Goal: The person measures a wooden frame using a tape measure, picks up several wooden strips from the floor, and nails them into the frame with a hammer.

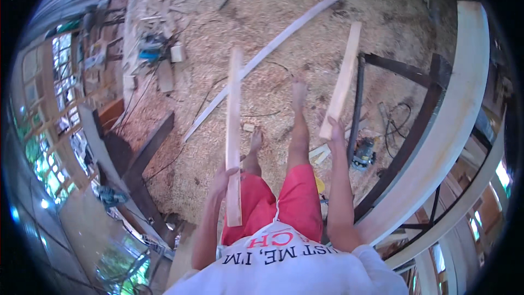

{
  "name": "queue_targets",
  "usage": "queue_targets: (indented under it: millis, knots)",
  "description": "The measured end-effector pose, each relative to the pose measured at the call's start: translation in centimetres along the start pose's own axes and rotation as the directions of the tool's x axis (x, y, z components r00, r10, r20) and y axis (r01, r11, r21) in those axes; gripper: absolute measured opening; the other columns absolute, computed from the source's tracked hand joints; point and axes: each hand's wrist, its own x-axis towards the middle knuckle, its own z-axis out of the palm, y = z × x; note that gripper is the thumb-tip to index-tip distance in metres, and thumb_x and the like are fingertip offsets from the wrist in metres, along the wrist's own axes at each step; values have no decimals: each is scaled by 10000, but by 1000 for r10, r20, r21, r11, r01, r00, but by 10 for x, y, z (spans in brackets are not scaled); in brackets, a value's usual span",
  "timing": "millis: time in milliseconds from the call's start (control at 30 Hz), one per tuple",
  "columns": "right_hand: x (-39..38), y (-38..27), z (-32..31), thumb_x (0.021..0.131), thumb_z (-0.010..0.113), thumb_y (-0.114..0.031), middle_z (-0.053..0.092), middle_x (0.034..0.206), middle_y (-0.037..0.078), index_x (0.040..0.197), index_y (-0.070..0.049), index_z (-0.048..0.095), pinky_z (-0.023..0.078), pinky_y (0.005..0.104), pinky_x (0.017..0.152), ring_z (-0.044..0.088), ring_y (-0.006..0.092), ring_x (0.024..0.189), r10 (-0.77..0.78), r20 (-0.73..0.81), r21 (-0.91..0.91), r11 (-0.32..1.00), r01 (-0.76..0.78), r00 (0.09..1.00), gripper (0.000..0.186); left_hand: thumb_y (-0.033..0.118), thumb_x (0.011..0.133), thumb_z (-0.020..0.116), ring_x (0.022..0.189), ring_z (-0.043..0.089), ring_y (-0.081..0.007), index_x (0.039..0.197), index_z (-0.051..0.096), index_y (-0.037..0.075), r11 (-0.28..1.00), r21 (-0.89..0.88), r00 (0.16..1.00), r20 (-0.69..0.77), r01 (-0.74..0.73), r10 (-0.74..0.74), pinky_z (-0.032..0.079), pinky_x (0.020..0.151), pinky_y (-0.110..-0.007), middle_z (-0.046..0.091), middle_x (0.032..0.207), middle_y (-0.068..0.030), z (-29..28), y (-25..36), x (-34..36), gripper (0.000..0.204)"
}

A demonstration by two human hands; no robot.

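My left hand (222,177) grips a long pale wooden board (234,125) near its lower end, and the board points away from me over the sawdust floor. My right hand (336,130) holds the near end of a second, shorter pale board (344,79) that angles up and to the right. Both arms are stretched forward. Below them I see my red shorts and bare legs, with my feet on the sawdust.
Sawdust covers the floor (273,27). A long thin white strip (273,46) lies diagonally across it. A curved white beam (458,109) on a dark metal frame (406,131) stands at right. A power tool (364,153) and cables lie beside my right leg. Dark beams (144,155) are at left.
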Motion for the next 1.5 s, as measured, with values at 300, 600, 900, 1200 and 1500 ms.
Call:
queue_targets:
  millis: [300,600,900,1200,1500]
  knots:
    - [-162,180,-83,944,627,-75,671,890,77,1318,5,581,538,305,594,654,149,686,-112,-74,-406,911,73,991,385,-5,856,670,1163,636,-290,1590,341,102,712,567,908,205,-414,365,521,999,-411,601,1354,-183,-44,-39,10,810]
    - [-265,383,-146,783,729,-180,690,1177,265,1358,7,533,510,461,972,682,404,1084,-70,-525,-592,746,-305,848,635,5,908,541,1328,573,-369,1568,326,-27,580,714,918,345,-392,196,432,1123,-428,588,1404,-271,-100,-136,73,695]
    - [-119,523,-258,801,758,-189,590,1204,295,1284,101,510,445,538,1019,572,473,1143,-474,-571,-698,710,-93,670,615,-115,845,459,1526,336,-372,1623,213,-35,522,506,726,445,-687,524,272,1244,-411,371,1597,-268,-22,-255,201,821]
    - [170,593,-351,782,830,-410,449,1470,352,1413,123,459,397,491,1152,464,517,1336,-295,-726,-654,578,-489,622,906,91,872,660,1374,432,-509,1581,247,-3,119,614,446,413,-781,794,340,1187,-515,378,1517,-318,132,-350,502,826]
    - [170,588,-375,786,813,-374,707,1095,268,1088,83,687,519,420,939,683,355,1054,-182,-506,-478,873,-98,843,562,91,850,786,1290,509,-437,1587,169,66,316,509,580,524,-801,624,440,1075,-554,410,1483,-285,116,-331,581,961]
